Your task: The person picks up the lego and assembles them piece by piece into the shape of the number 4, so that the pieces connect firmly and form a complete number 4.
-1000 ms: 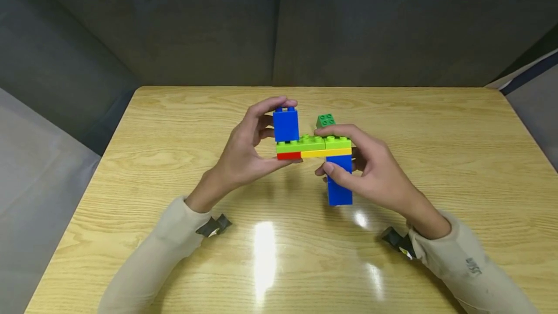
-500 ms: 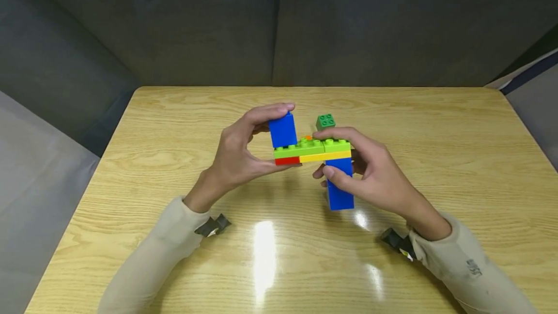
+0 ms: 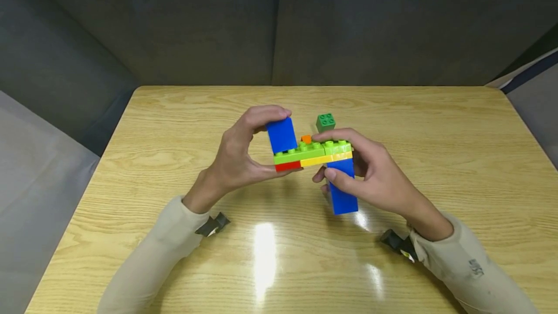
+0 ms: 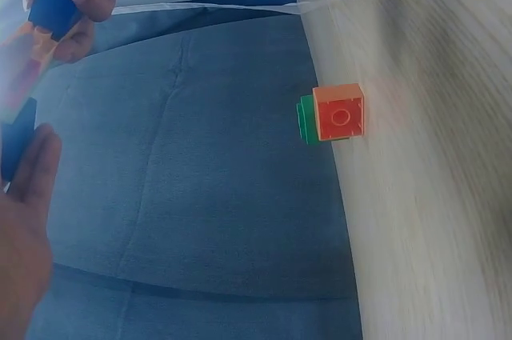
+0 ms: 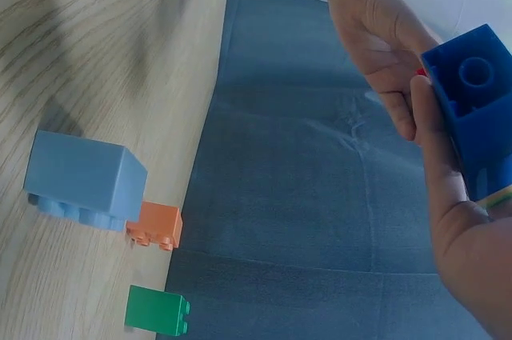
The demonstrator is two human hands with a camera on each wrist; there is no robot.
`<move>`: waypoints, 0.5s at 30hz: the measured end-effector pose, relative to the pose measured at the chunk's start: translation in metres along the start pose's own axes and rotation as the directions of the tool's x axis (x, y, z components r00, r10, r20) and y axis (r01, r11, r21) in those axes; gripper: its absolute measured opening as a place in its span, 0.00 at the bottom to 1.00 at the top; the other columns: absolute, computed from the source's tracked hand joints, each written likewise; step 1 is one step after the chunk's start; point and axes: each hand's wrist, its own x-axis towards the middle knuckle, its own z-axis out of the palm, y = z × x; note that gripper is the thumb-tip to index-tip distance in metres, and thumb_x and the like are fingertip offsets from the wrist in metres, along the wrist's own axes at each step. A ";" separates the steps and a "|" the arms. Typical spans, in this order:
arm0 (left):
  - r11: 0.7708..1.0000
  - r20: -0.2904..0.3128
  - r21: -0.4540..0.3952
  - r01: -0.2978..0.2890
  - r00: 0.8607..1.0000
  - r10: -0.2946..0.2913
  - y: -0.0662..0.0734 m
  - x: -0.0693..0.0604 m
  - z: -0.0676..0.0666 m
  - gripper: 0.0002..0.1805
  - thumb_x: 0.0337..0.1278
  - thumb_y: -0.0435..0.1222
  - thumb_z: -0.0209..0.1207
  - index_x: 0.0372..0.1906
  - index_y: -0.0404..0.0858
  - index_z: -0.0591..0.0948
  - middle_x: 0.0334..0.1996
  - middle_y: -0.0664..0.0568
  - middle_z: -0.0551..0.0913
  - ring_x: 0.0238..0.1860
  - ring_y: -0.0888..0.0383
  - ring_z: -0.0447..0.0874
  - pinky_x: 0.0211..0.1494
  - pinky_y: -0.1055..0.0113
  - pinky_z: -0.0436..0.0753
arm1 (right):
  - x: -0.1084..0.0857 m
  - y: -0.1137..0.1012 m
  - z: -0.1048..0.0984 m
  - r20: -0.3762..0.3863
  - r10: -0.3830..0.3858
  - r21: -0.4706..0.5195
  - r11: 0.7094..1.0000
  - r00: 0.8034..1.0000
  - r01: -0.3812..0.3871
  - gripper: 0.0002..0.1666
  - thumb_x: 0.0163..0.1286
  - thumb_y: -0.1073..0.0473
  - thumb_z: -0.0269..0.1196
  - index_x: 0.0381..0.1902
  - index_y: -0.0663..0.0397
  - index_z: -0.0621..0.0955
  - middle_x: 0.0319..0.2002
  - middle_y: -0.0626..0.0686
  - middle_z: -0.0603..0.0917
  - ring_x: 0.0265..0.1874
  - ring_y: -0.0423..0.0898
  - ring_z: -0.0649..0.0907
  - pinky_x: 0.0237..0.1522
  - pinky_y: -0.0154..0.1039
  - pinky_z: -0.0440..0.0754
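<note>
Blue and lime bricks; left fingers, right fingers grip them; sleeve lettering illegible.

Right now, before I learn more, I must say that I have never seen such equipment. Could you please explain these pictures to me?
There is no machine here, only a person's two bare hands. The wide view comes from a camera worn on the head, looking forward and down; the other two come from cameras on the wrists.

On the table are a green block and an orange block; the right wrist view also shows a pale blue block.

Both hands hold one toy-block build. The left hand grips one end, between an upper blue block and a red block. The right hand grips the other end, its thumb on a blue column under the light green row.
</note>
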 end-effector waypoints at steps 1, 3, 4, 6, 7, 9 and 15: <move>1.000 0.000 0.011 0.001 1.000 -0.001 0.000 0.000 0.000 0.51 0.28 0.26 0.85 0.64 0.27 0.68 0.60 0.30 0.75 0.61 0.39 0.78 0.59 0.57 0.85 | 0.000 0.000 0.000 0.001 -0.001 0.002 1.000 1.000 0.001 0.31 0.70 0.78 0.61 0.69 0.62 0.73 0.51 0.64 0.82 0.34 0.53 0.90 0.33 0.49 0.91; 1.000 -0.003 0.018 0.002 1.000 -0.002 0.001 0.000 0.000 0.50 0.29 0.26 0.85 0.64 0.26 0.70 0.61 0.30 0.76 0.61 0.39 0.78 0.59 0.58 0.85 | 0.000 0.000 0.000 0.007 -0.010 0.020 1.000 1.000 0.009 0.31 0.70 0.79 0.60 0.69 0.63 0.72 0.50 0.64 0.82 0.33 0.53 0.90 0.33 0.49 0.91; 1.000 -0.005 0.006 0.002 1.000 -0.002 0.001 0.000 0.000 0.49 0.29 0.26 0.85 0.64 0.25 0.70 0.61 0.30 0.76 0.61 0.40 0.78 0.59 0.57 0.85 | 0.000 0.000 0.000 0.010 -0.017 0.023 1.000 1.000 0.016 0.31 0.70 0.79 0.60 0.69 0.63 0.72 0.50 0.64 0.83 0.33 0.53 0.90 0.33 0.50 0.91; 0.999 -0.007 -0.040 0.003 1.000 -0.003 0.002 0.002 0.001 0.48 0.29 0.24 0.84 0.63 0.25 0.71 0.62 0.29 0.76 0.63 0.39 0.79 0.60 0.56 0.85 | 0.000 0.001 0.001 0.014 -0.030 0.029 0.999 0.999 0.029 0.30 0.70 0.79 0.60 0.69 0.64 0.72 0.49 0.62 0.83 0.33 0.53 0.90 0.32 0.50 0.91; 0.998 -0.007 -0.068 0.003 1.000 -0.004 0.002 0.002 0.001 0.48 0.29 0.23 0.84 0.62 0.25 0.71 0.62 0.29 0.77 0.63 0.39 0.79 0.60 0.55 0.85 | 0.000 0.001 0.001 0.016 -0.034 0.033 0.999 0.999 0.033 0.30 0.69 0.80 0.60 0.68 0.65 0.72 0.49 0.62 0.83 0.33 0.53 0.90 0.32 0.50 0.91; 0.993 -0.004 -0.114 0.003 1.000 -0.004 0.003 0.003 0.001 0.48 0.28 0.21 0.84 0.62 0.24 0.70 0.62 0.29 0.77 0.63 0.39 0.80 0.61 0.53 0.84 | 0.000 0.001 0.001 0.014 -0.035 0.035 0.999 0.999 0.034 0.30 0.69 0.80 0.60 0.68 0.65 0.72 0.48 0.60 0.84 0.32 0.53 0.90 0.31 0.49 0.91; 0.991 -0.006 -0.131 -0.002 1.000 0.002 0.003 0.003 -0.001 0.48 0.25 0.20 0.84 0.60 0.25 0.72 0.58 0.30 0.80 0.61 0.39 0.81 0.62 0.52 0.84 | 0.001 0.000 0.003 0.008 -0.036 0.032 0.999 0.999 0.036 0.30 0.69 0.80 0.60 0.68 0.65 0.73 0.47 0.60 0.85 0.33 0.52 0.90 0.31 0.49 0.91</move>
